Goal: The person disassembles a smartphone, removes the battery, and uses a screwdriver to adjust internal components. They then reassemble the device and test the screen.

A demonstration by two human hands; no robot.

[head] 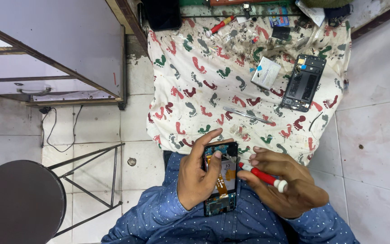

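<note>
The opened phone (221,178) you hold has its back off: a dark frame, blue-green circuit boards at the top and bottom ends, a pale middle area and an orange flex ribbon running down it. It sits upright over your lap, just below the edge of the cloth (204,68).

Your left hand (198,174) wraps the phone's left side, thumb pressed on its face and index finger stretched over the top corner. Your right hand (285,187) pinches a red-and-white screwdriver (262,176), its tip touching the phone near the upper right; what it touches there is probably a screw, but the spot is too small to tell.

Beyond the phone, the white cloth printed with red and green footprints carries tweezers (247,115), a silver battery (265,72), a black phone frame (304,82) and a second red screwdriver (221,25) at the far edge. A round dark stool (19,203) stands well off to your left on the tiled floor (375,135)
</note>
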